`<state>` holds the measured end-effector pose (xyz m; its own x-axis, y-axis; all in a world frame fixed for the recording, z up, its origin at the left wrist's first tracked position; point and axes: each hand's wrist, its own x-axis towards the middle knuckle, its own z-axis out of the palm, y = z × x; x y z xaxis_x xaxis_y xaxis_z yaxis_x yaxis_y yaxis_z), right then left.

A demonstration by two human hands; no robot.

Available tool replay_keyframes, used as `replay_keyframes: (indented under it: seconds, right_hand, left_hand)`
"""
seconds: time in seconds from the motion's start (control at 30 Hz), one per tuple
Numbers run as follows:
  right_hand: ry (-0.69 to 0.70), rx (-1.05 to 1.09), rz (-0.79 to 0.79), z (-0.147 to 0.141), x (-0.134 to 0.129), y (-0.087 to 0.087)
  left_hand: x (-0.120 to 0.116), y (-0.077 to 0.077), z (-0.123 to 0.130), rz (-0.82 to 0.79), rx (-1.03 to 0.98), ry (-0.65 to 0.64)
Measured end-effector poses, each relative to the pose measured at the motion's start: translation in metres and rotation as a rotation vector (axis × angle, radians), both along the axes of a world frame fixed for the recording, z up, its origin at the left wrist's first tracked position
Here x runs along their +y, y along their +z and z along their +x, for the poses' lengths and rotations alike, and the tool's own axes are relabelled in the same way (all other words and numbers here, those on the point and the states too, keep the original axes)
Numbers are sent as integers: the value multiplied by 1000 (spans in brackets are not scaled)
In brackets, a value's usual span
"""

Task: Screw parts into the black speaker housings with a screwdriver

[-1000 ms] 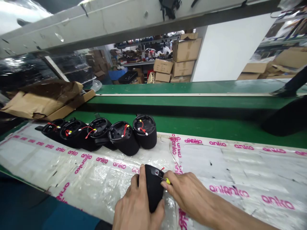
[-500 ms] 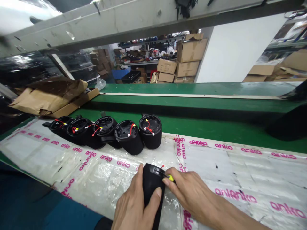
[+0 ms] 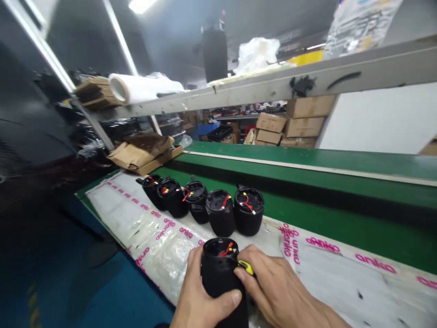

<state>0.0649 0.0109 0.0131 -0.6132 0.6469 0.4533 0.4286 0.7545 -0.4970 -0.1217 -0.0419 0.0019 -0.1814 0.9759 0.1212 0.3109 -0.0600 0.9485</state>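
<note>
A black cylinder (image 3: 223,278) stands near the bottom centre, its open top showing red wires with a yellow piece. My left hand (image 3: 205,291) is wrapped round its left side and front, thumb across the front. My right hand (image 3: 269,282) pinches a small yellow-handled tool (image 3: 246,268) at the cylinder's upper right rim; the tool's tip is hard to make out. Behind, several similar black cylinders stand in a row, the rightmost one (image 3: 249,216) with its open top and red wires facing up.
The bench (image 3: 324,273) is covered with sheeting marked with pink lettering. Beyond it runs a green surface (image 3: 307,196). A flattened cardboard box (image 3: 139,152) lies at the back left. A grey shelf beam (image 3: 239,93) crosses above, with a white roll (image 3: 146,86) on it.
The view has swung up and left. The held cylinder is turned more upright, so its open top with red wires now shows. Both hands keep their holds.
</note>
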Motion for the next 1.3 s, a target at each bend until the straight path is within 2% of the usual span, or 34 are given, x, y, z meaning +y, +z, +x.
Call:
replay_keyframes:
  seconds: [0.13,0.27,0.33,0.37,0.57,0.63,0.73,0.83,1.0,1.13,1.3]
  right_hand:
    - [58,59,-21,-23,10,5]
    - [117,76,-29,-27,9,2]
    - [106,29,-11,-25,8,2]
    - [93,-2,-4,-23,8,2]
    - [52,-59,-40,-16,6,16]
    - [26,-55,-58,-18,3,21]
    - [-23,-76,-40,-22,-2,24]
    - [-53,-211,-14,-26,-6,24]
    - [-57,-388,20,-26,-10,27]
    - [-52,-393,79,-26,-11,28]
    - [-89,-385,141,-25,-11,20]
  left_hand:
    - [-3,-7,4,120,66,334]
    - [-4,-10,17,98,121,545]
    - [-6,-8,22,123,130,606]
    - [-6,-6,22,136,103,588]
    - [-6,11,0,83,-122,259]
    - [-2,16,-7,81,-172,204]
    - [4,19,-12,80,-181,291]
    - [4,18,-12,63,-179,390]
    - [3,18,-7,45,-208,376]
    - [6,20,-1,28,-191,386]
    - [10,19,3,21,-156,415]
